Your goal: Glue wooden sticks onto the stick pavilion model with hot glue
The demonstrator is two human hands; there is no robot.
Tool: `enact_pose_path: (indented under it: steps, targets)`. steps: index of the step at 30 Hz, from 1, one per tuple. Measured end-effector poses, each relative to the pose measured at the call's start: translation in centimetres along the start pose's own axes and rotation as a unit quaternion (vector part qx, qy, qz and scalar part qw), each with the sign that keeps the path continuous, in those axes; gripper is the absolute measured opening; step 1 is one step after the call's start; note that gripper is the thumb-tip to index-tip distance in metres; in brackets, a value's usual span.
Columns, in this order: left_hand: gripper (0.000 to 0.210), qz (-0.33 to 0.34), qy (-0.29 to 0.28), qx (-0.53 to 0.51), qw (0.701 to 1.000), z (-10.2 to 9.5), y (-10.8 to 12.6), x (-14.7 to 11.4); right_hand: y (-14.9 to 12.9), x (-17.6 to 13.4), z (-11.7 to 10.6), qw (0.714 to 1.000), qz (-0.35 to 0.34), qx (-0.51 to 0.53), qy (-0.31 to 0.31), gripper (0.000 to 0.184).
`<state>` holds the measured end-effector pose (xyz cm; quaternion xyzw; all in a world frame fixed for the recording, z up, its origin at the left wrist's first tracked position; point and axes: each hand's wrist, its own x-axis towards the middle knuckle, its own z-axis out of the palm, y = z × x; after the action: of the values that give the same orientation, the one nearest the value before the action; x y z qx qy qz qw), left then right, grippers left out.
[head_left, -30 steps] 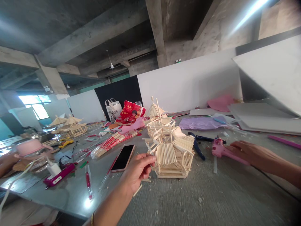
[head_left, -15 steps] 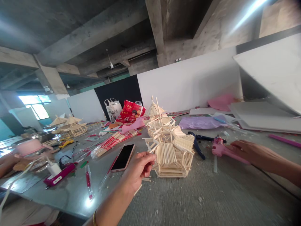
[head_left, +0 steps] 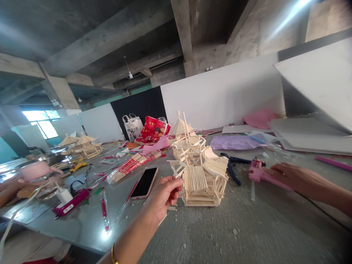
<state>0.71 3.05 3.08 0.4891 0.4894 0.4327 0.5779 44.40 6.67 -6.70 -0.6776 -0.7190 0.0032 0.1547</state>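
Observation:
A pavilion model [head_left: 205, 198] made of pale wooden sticks stands upright on the table in front of me, with tiers of slatted roofs. My left hand [head_left: 168, 189] is closed in a pinch at the left edge of its lower roof panel [head_left: 194, 178]; any small piece between the fingertips is hidden. To the right, my right hand [head_left: 288, 176] is closed around the handle of a pink hot glue gun [head_left: 255, 171], which lies on its side on the table with a clear glue stick [head_left: 253, 192] beside it. Dark-handled pliers [head_left: 233, 172] lie between model and glue gun.
Left of the model lie a phone [head_left: 145, 183], wrapped bundles of sticks [head_left: 132, 167] and a magenta power strip [head_left: 70, 203]. Purple paper [head_left: 236, 142] and white boards [head_left: 310, 134] lie behind. Another person's hand [head_left: 8, 190] is at far left, near a second stick model [head_left: 86, 149].
Almost nothing differs. The view has shifted very slightly; both hands keep their places, left at the roof panel and right on the hot glue gun.

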Motion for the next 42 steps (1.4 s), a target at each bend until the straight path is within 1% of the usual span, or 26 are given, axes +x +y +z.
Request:
enact_pose_path:
  steps: [5,9,11,13,14,15,17,18,19,21,23,25,29,32,34,36,39,40,41,42]
  targets:
    - [0.019,0.002,-0.003,0.008,1.000,0.2,0.2,0.2,-0.2,-0.1,-0.2,1.000,0.003,0.009,-0.018,0.056]
    - [0.018,0.001,-0.003,0.014,1.000,0.1,0.3,-0.6,-0.3,-0.3,-0.4,1.000,0.013,0.010,-0.024,0.057]
    - [0.019,0.006,-0.006,0.038,0.999,-0.8,0.1,-1.5,-0.3,-0.3,-0.4,0.999,0.018,0.007,-0.026,0.058]
    - [0.019,0.018,-0.003,0.111,0.994,-2.3,-0.5,-2.3,-0.3,-0.3,-0.3,0.999,0.019,0.006,-0.029,0.062]
    - [0.020,0.026,0.007,0.172,0.985,-3.3,-0.9,-2.5,-0.2,-0.3,-0.3,0.999,0.016,0.006,-0.031,0.064]
    - [0.020,0.032,0.029,0.241,0.970,-4.3,-1.3,-2.5,-0.2,-0.2,-0.2,0.999,0.011,0.006,-0.033,0.066]
    - [0.020,0.052,0.073,0.370,0.925,-6.1,-2.2,-2.0,-0.1,-0.2,-0.1,0.999,0.007,-0.003,-0.034,0.068]
    - [0.019,0.057,0.084,0.395,0.913,-6.7,-2.6,-1.5,0.0,-0.2,-0.1,0.999,0.008,-0.010,-0.034,0.067]
    - [0.018,0.057,0.090,0.410,0.906,-7.2,-3.0,-1.0,0.0,-0.2,-0.1,0.999,0.010,-0.017,-0.033,0.065]
    - [0.017,0.052,0.093,0.423,0.900,-7.5,-3.7,0.2,-0.1,-0.2,-0.1,0.999,0.014,-0.024,-0.028,0.065]
    - [0.016,0.049,0.091,0.436,0.894,-7.2,-4.1,1.0,-0.2,-0.2,-0.2,0.999,0.014,-0.016,-0.025,0.067]
    - [0.018,0.054,0.093,0.451,0.886,-6.9,-4.3,1.3,-0.1,-0.3,-0.1,1.000,0.016,-0.008,-0.024,0.069]
    - [0.019,0.081,0.110,0.496,0.858,-7.2,-4.2,0.1,1.6,0.1,0.9,1.000,0.001,0.005,-0.010,0.066]
    - [0.013,0.079,0.100,0.530,0.839,-7.7,-4.2,-1.0,3.5,0.6,2.1,1.000,-0.022,0.005,-0.003,0.061]
    - [0.010,0.073,0.094,0.544,0.831,-7.9,-4.3,-1.3,4.3,0.9,2.6,1.000,-0.018,0.000,-0.003,0.057]
    - [0.009,0.070,0.098,0.549,0.827,-8.0,-4.5,-1.3,4.4,1.0,2.7,1.000,-0.014,-0.001,-0.002,0.057]
    - [0.010,0.071,0.111,0.543,0.829,-8.4,-4.3,-1.5,3.4,0.7,2.0,1.000,-0.010,0.005,-0.002,0.062]
    - [0.012,0.069,0.110,0.532,0.837,-8.5,-4.0,-1.8,2.9,0.5,1.7,1.000,-0.007,0.005,-0.004,0.064]
    - [0.014,0.059,0.103,0.502,0.857,-8.5,-3.7,-2.2,2.3,0.4,1.3,1.000,-0.003,0.002,-0.007,0.065]
    - [0.017,0.044,0.088,0.454,0.886,-8.5,-3.3,-2.7,1.8,0.2,1.0,1.000,0.003,0.000,-0.010,0.066]
